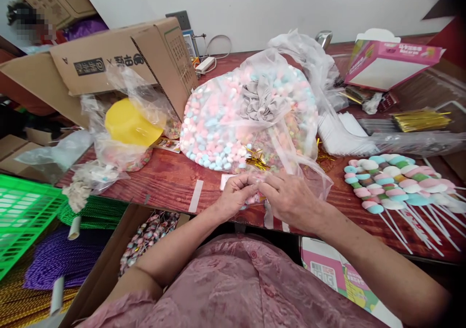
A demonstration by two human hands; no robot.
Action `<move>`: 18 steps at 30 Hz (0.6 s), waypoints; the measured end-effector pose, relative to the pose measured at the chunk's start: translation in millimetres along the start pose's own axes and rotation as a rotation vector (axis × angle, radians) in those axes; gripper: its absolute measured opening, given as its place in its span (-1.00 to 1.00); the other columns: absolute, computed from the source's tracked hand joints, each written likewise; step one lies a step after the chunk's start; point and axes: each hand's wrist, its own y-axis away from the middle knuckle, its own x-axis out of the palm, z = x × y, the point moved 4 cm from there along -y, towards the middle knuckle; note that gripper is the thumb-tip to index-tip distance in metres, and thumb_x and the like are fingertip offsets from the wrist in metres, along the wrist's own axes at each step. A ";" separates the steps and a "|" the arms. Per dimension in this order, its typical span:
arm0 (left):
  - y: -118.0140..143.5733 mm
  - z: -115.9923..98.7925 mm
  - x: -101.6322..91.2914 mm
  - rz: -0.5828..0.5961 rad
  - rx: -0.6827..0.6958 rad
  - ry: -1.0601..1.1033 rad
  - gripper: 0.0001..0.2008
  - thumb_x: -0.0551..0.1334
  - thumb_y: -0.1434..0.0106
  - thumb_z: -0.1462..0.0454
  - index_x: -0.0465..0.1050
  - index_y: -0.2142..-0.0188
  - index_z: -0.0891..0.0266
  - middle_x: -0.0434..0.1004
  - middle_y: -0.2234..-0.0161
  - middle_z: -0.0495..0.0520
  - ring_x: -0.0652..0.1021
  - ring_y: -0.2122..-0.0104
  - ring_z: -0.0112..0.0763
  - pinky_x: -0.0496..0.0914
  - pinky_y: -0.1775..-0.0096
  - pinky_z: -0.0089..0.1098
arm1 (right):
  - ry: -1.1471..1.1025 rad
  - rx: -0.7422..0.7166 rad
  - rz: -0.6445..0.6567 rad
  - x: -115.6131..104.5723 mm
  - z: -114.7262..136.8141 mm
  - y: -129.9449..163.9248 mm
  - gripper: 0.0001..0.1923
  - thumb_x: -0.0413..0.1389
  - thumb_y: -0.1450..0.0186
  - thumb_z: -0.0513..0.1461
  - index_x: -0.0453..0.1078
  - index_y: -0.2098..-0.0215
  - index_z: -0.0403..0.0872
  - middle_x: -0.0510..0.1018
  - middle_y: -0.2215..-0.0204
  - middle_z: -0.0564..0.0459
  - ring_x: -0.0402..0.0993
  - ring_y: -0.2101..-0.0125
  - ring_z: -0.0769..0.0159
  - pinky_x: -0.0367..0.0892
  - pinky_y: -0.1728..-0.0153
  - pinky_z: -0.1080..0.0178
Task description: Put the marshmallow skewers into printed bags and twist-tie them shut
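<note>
Together, both grips pinch marshmallows (254, 198) — closed.

A white wall (255, 8) rises behind the reddish wooden table (171, 180).

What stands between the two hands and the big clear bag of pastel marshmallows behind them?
Only gold twist ties lie between the left hand, right hand and the clear marshmallow bag.

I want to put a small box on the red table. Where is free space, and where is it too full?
Bare table shows between the yellow bowl in its bag and the left hand, in front of the big marshmallow bag; one tape strip lies there. A narrower patch lies between the right hand and the marshmallow skewers. The back right is crowded.
</note>
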 end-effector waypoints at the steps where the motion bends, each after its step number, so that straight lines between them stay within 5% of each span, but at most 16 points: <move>1: -0.3 -2.2 -2.1 -0.046 0.043 0.017 -0.60 0.40 -0.05 0.01 0.37 0.50 0.29 0.30 0.66 -0.15 0.25 0.66 -0.66 0.14 0.55 -0.56 | -0.042 0.035 -0.075 -3.5 -1.6 -1.0 -0.73 -0.06 -0.30 -0.41 0.41 0.18 -0.04 0.48 0.39 0.00 0.37 0.37 0.27 0.24 0.36 0.22; 5: -3.0 -5.6 -12.1 -0.206 0.144 0.012 -0.65 0.36 -0.12 0.02 0.43 0.43 0.27 0.31 0.65 -0.15 0.26 0.63 -0.63 0.18 0.52 -0.54 | -0.319 0.494 -0.532 -11.5 -13.9 13.0 -0.66 0.15 -0.30 -0.27 0.36 -0.04 0.03 0.49 0.20 -0.01 0.36 0.39 0.33 0.30 0.42 0.24; 7: -4.7 -6.1 -12.4 -0.229 0.189 0.006 -0.67 0.35 -0.14 0.03 0.46 0.42 0.27 0.34 0.61 -0.12 0.30 0.59 -0.60 0.23 0.48 -0.52 | -0.478 0.639 -0.572 5.0 -9.7 19.7 -0.66 0.21 -0.27 -0.23 0.39 -0.01 0.03 0.50 0.29 0.04 0.33 0.47 0.37 0.28 0.51 0.28; 9: -4.7 -8.1 -8.9 -0.220 0.260 -0.035 -0.70 0.34 -0.16 0.06 0.48 0.44 0.26 0.42 0.51 -0.05 0.39 0.48 -0.53 0.34 0.35 -0.47 | -0.570 0.628 -0.496 26.5 0.8 18.5 -0.76 0.24 -0.24 -0.22 0.46 0.11 0.02 0.52 0.32 0.06 0.39 0.44 0.35 0.35 0.45 0.27; 13: 0.2 -6.5 -3.4 -0.175 0.293 -0.074 -0.72 0.30 -0.22 0.06 0.55 0.35 0.25 0.50 0.30 0.05 0.48 0.20 -0.38 0.38 0.06 -0.35 | -0.631 0.622 -0.638 43.0 5.1 13.6 -0.93 0.18 -0.28 -0.30 0.50 0.29 -0.01 0.57 0.37 0.08 0.50 0.35 0.31 0.44 0.30 0.24; 18: 6.0 7.4 -8.0 -0.119 0.048 0.003 -0.58 0.25 -0.21 -0.07 0.48 0.36 0.28 0.36 0.47 -0.03 0.37 0.47 -0.50 0.34 0.40 -0.47 | -0.579 0.588 -0.638 43.8 -0.5 1.7 -0.89 0.17 -0.28 -0.33 0.52 0.29 -0.01 0.57 0.37 0.06 0.50 0.34 0.30 0.44 0.31 0.23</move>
